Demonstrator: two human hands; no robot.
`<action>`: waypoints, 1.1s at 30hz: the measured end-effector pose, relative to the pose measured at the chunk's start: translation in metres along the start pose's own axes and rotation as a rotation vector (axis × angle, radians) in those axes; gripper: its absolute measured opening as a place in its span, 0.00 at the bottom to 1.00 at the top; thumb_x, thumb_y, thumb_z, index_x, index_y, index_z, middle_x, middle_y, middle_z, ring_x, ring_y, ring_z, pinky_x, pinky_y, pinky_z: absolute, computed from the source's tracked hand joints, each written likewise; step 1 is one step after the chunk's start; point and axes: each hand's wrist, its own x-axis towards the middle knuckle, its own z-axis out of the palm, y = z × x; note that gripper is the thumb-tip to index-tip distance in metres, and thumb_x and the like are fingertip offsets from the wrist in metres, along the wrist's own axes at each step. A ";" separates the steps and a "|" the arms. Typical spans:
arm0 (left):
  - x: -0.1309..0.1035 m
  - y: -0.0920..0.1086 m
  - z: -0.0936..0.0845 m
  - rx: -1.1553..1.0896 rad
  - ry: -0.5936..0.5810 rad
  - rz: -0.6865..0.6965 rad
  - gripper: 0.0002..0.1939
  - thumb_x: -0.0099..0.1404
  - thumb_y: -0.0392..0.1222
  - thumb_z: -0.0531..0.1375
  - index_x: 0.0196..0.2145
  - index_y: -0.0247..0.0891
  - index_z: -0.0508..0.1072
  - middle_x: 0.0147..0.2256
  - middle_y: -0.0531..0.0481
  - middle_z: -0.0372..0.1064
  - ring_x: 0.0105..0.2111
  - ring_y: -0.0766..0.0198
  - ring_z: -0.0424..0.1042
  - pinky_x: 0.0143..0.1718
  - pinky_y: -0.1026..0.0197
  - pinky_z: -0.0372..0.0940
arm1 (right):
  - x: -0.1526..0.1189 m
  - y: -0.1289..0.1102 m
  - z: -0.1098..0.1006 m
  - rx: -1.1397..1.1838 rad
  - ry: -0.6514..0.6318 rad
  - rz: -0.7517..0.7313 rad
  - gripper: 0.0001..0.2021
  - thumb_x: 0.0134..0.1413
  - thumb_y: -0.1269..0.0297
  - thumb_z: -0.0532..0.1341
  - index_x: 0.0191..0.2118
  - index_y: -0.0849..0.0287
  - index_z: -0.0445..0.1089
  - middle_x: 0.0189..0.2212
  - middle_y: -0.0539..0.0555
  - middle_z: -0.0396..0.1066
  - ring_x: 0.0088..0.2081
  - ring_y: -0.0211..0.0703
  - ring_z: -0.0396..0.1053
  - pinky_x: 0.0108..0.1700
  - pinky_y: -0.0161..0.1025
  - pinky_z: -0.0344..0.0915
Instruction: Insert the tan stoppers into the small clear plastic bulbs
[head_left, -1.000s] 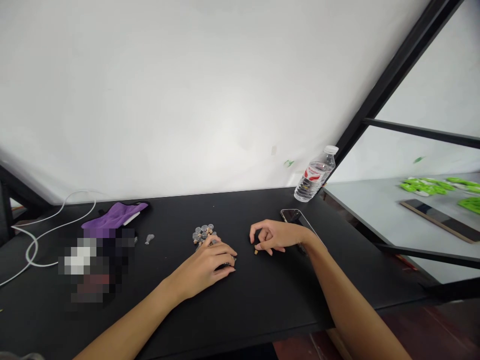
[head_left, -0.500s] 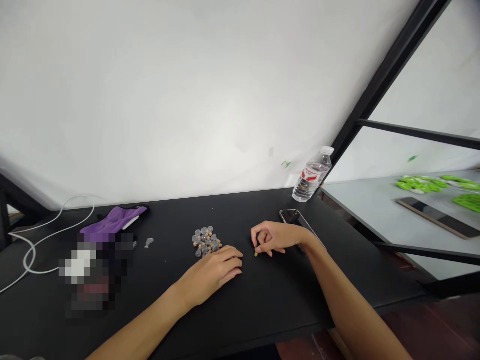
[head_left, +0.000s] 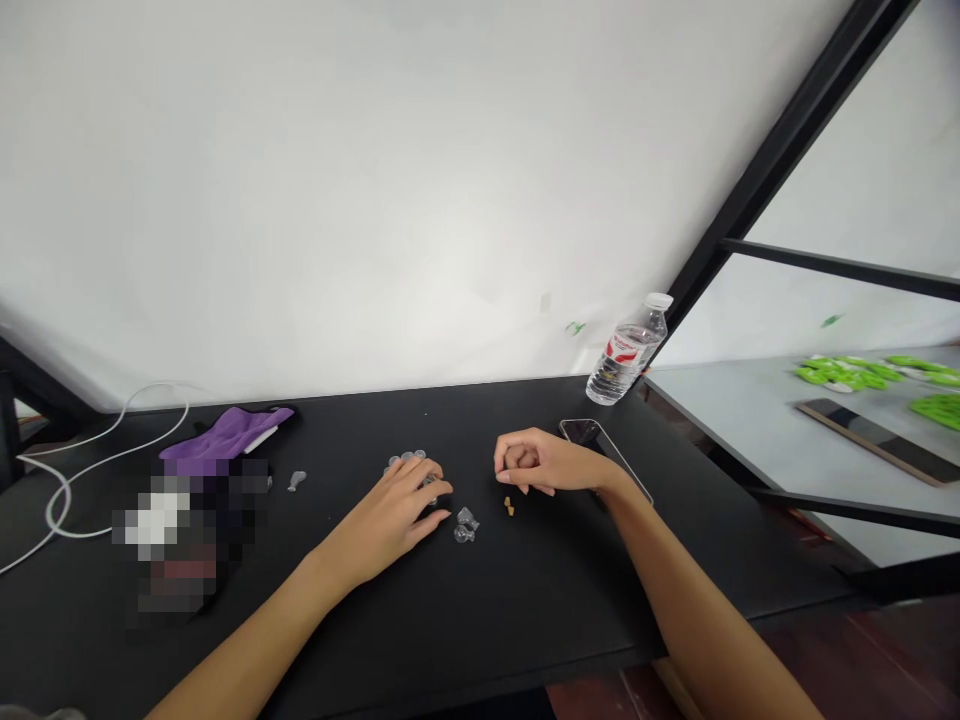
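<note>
My left hand [head_left: 401, 510] rests over the heap of tiny clear bottle-shaped pieces [head_left: 407, 458], its fingers bent and spread. Much of the heap is hidden under that hand. Just right of my left thumb lie a few loose clear pieces [head_left: 465, 527] on the black table [head_left: 465, 620]. Two small tan pieces like corks [head_left: 509, 507] lie below the fingertips of my right hand [head_left: 536, 462]. That hand is closed, with thumb and curled forefinger meeting; whether anything is between them is hidden. The tan pieces are apart from it.
A phone [head_left: 592, 432] lies partly behind my right wrist. A water bottle [head_left: 628, 350] stands at the back right. On the left are a purple cloth item [head_left: 229, 435], a white cable [head_left: 64, 500] and another clear piece [head_left: 298, 481]. Black metal bars [head_left: 825, 265] frame the right side.
My left hand has moved left onto the heap, and loose clear pieces now show beside its thumb. My right hand has lifted slightly away from the tan piece it was touching; two now show.
</note>
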 end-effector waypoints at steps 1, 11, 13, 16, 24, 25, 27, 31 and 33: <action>0.001 0.000 0.001 0.002 -0.001 -0.004 0.10 0.75 0.39 0.58 0.53 0.42 0.71 0.49 0.45 0.68 0.51 0.53 0.68 0.58 0.45 0.61 | 0.001 0.000 0.002 0.005 -0.005 0.003 0.16 0.59 0.52 0.67 0.39 0.61 0.70 0.22 0.46 0.70 0.16 0.29 0.59 0.18 0.26 0.56; 0.003 0.001 0.006 0.033 0.027 -0.011 0.10 0.74 0.36 0.58 0.52 0.42 0.70 0.47 0.48 0.70 0.51 0.54 0.67 0.56 0.49 0.58 | 0.008 0.004 0.010 0.023 -0.012 -0.004 0.15 0.58 0.53 0.68 0.40 0.61 0.71 0.23 0.46 0.69 0.17 0.30 0.61 0.18 0.27 0.58; 0.003 0.000 0.006 0.032 0.024 -0.021 0.09 0.74 0.37 0.59 0.51 0.42 0.70 0.46 0.48 0.70 0.52 0.53 0.67 0.56 0.49 0.57 | 0.008 0.004 0.009 0.016 0.001 -0.015 0.16 0.58 0.52 0.68 0.37 0.61 0.71 0.23 0.47 0.70 0.17 0.30 0.61 0.18 0.27 0.58; 0.004 0.000 0.005 0.017 0.023 -0.031 0.08 0.74 0.37 0.59 0.50 0.42 0.70 0.45 0.49 0.71 0.50 0.54 0.68 0.55 0.50 0.58 | 0.008 0.005 0.009 0.016 0.003 -0.032 0.17 0.59 0.51 0.68 0.34 0.61 0.69 0.22 0.48 0.71 0.17 0.29 0.60 0.19 0.27 0.57; 0.003 0.001 0.000 -0.027 0.045 -0.043 0.07 0.74 0.37 0.59 0.49 0.42 0.72 0.43 0.48 0.70 0.44 0.57 0.68 0.53 0.51 0.58 | 0.013 0.010 0.012 0.080 0.003 -0.032 0.20 0.56 0.47 0.69 0.33 0.61 0.67 0.23 0.47 0.70 0.17 0.28 0.59 0.19 0.27 0.56; 0.003 0.000 -0.001 -0.037 0.046 -0.048 0.06 0.74 0.38 0.59 0.48 0.42 0.72 0.43 0.48 0.70 0.44 0.57 0.68 0.53 0.51 0.59 | 0.014 0.010 0.013 0.085 0.006 -0.035 0.21 0.56 0.47 0.69 0.33 0.61 0.67 0.23 0.46 0.69 0.17 0.28 0.59 0.19 0.28 0.56; 0.003 -0.001 -0.002 -0.066 0.045 -0.053 0.06 0.74 0.39 0.60 0.47 0.42 0.73 0.42 0.48 0.70 0.43 0.57 0.69 0.52 0.52 0.59 | 0.015 0.009 0.013 0.088 0.011 -0.045 0.21 0.55 0.46 0.69 0.33 0.61 0.67 0.23 0.46 0.69 0.17 0.28 0.59 0.19 0.28 0.56; 0.003 -0.002 -0.006 -0.116 0.047 -0.047 0.05 0.73 0.41 0.61 0.46 0.41 0.74 0.43 0.48 0.71 0.44 0.58 0.70 0.53 0.51 0.60 | 0.015 0.008 0.015 0.098 0.029 -0.061 0.21 0.55 0.46 0.69 0.33 0.61 0.68 0.22 0.46 0.67 0.18 0.28 0.59 0.20 0.28 0.56; 0.003 -0.002 -0.009 -0.122 0.049 -0.050 0.06 0.72 0.41 0.62 0.47 0.42 0.73 0.44 0.48 0.71 0.45 0.57 0.71 0.54 0.51 0.60 | 0.016 0.007 0.016 0.112 0.031 -0.060 0.21 0.56 0.46 0.69 0.34 0.61 0.68 0.22 0.45 0.67 0.18 0.29 0.59 0.20 0.28 0.57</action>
